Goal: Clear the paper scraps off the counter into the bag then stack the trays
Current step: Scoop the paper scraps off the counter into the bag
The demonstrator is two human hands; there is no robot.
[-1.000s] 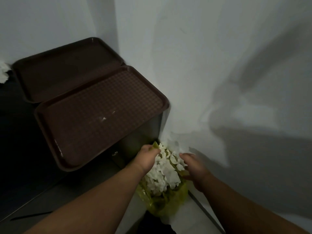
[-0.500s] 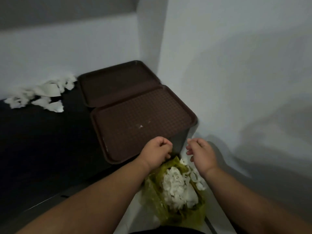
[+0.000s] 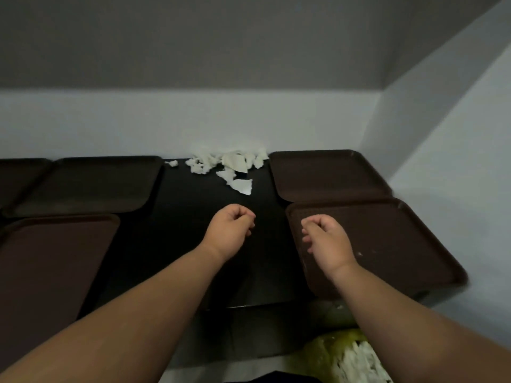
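Both hands have come up from the mouth of the bag, where they were half a second ago, and now hover over the bench. The left hand (image 3: 229, 230) is above bare bench top and the right hand (image 3: 326, 243) is above the inner edge of a tray. Each is curled into a loose fist with nothing visible in its fingers.

A heap of torn white paper scraps (image 3: 226, 164) lies at the back of the bench against the wall, well apart from both hands, with one larger piece a little nearer. The crumpled yellow-green plastic bag (image 3: 326, 346) sits low at the bench's front right corner, below its edge, with white scraps showing inside it.

Flat brown rectangular plastic trays lie unstacked on both sides of the scraps. On the right, the far right tray (image 3: 326, 175) has the near right tray (image 3: 392, 244) overlapping its front edge. On the left are the far left tray (image 3: 91, 183), the near left tray (image 3: 49, 266) and part of another tray at the frame edge (image 3: 19, 175).

The black bench (image 3: 190, 244) stands in a corner of pale walls (image 3: 249, 120).
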